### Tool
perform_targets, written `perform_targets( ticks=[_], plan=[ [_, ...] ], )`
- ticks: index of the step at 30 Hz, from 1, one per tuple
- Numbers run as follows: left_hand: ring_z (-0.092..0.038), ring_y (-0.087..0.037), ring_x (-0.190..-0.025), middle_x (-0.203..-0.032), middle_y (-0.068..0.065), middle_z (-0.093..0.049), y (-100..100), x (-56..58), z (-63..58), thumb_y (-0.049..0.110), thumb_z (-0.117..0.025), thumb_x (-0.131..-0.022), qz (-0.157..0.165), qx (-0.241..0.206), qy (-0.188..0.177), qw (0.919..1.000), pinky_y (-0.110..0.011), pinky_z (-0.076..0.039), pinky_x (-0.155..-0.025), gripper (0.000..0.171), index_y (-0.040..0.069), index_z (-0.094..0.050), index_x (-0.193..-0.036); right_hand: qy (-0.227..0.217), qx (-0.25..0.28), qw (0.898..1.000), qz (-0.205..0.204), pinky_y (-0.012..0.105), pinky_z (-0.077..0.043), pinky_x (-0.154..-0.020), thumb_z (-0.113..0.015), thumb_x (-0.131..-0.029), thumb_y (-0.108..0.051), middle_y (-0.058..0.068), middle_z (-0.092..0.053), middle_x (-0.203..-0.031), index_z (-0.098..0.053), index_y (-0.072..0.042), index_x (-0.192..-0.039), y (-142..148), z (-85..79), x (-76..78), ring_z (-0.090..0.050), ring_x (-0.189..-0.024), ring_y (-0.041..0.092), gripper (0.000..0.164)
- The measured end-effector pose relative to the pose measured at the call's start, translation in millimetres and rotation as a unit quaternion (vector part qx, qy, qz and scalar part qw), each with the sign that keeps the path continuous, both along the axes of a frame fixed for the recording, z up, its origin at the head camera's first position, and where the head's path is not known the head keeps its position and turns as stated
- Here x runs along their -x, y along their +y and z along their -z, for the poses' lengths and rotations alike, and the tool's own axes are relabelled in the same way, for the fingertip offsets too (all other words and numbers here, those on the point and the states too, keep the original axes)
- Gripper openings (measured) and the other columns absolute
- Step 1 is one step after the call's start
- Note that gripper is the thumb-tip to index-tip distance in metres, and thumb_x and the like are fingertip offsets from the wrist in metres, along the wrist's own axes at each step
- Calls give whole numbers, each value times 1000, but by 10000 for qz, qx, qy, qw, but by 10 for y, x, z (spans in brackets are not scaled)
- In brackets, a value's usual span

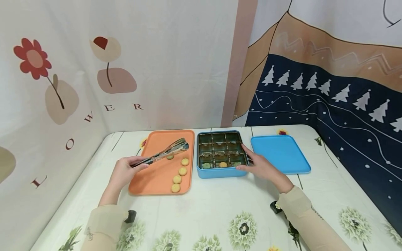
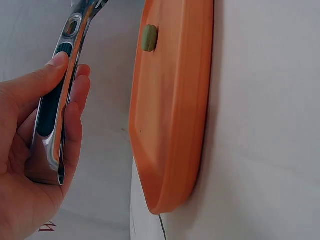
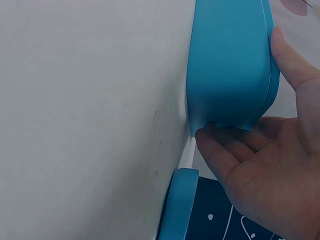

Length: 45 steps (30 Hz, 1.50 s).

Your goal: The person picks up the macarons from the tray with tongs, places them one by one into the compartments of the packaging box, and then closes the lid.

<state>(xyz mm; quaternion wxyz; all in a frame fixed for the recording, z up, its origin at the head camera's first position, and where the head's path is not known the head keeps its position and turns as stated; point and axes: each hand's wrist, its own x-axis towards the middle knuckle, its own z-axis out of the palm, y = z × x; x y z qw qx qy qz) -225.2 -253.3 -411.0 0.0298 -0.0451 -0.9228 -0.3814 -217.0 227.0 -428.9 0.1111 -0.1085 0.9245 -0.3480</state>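
Observation:
My left hand [image 1: 127, 172] holds a pair of metal tongs [image 1: 166, 152] with dark green grips, tilted over the orange tray [image 1: 147, 184]. Nothing shows between the tong tips. On the tray lie several round yellow cookies [image 1: 183, 171] in a row along the right side. A green cookie [image 2: 149, 38] lies on it too, partly below the tongs in the head view. With thumb at the rim and fingers against the side wall, my right hand [image 1: 260, 165] grips the blue box [image 1: 220, 173]. Inside is a divided insert [image 1: 219, 148]; its front row holds green, orange-yellow and green cookies.
A flat blue lid [image 1: 281, 153] lies to the right of the box, behind the right hand. The tray stands close to the box's left side. Printed cloth walls [image 1: 176, 69] rise behind the table, which has a white flowered cover [image 1: 188, 216].

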Motion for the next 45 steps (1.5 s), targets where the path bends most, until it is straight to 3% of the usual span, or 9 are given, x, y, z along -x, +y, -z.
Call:
perform_targets(
  ticks=[45],
  plan=[
    [-69, -19, -90, -105, -13, -77, 378, 128, 29, 16, -75, -89, 451, -214, 234, 9985, -21, -53, -70, 26, 8, -75, -114, 32, -12, 10000, -24, 64, -40, -105, -66, -93, -52, 30, -21, -161, -4, -20, -162, 16, 31, 16, -45, -135, 50, 98]
  ],
)
